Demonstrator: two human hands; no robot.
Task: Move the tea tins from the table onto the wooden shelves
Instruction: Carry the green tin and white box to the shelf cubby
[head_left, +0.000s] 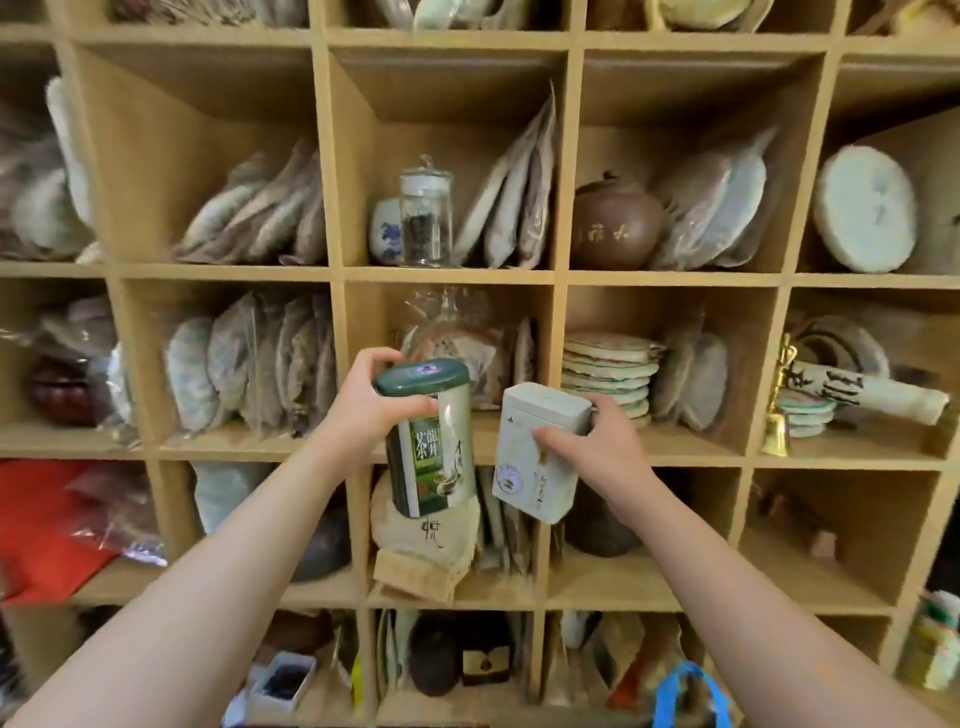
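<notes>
My left hand (363, 402) grips a tall green tea tin (431, 447) with a dark green lid and white lettering, held tilted in the air. In my right hand (597, 447) is a pale white rectangular tea tin (524, 467), also tilted. Both tins hang side by side in front of the wooden shelves (441, 275), level with the middle cubby that holds wrapped tea cakes (467, 343). The table is out of view.
The cubbies are packed with wrapped tea cakes, paper pouches, a glass jar (426, 213), a brown clay teapot (615, 223) and dark pots. The cubby at right (831, 525), level with my wrists, holds little. A blue bag handle (685, 691) shows at the bottom.
</notes>
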